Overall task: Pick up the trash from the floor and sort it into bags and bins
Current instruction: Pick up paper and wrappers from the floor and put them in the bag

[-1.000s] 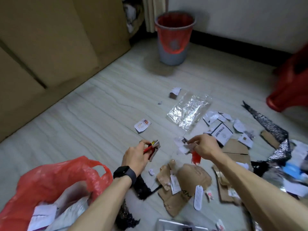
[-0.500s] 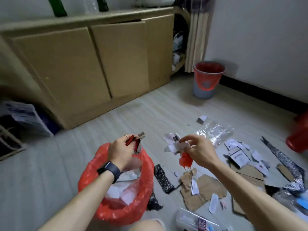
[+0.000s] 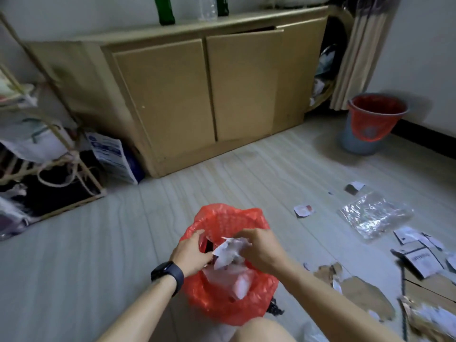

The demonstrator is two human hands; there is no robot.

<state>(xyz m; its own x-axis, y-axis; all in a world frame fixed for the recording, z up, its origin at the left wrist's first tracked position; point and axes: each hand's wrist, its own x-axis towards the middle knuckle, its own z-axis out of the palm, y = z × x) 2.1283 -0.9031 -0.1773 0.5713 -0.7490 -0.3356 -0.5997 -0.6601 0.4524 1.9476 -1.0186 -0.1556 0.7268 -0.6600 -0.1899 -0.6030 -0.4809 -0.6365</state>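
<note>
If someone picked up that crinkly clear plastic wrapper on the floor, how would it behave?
The clear plastic wrapper is probably floppy: it lies crumpled and wrinkled on the floor. Likely very light, being thin see-through film, so a push may just slide it. Its glossy glints suggest it could be slippery to pinch.

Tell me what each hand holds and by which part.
The left hand grips a small red scrap; where cannot be told. The right hand pinches white paper scraps by their upper right edge.
</note>
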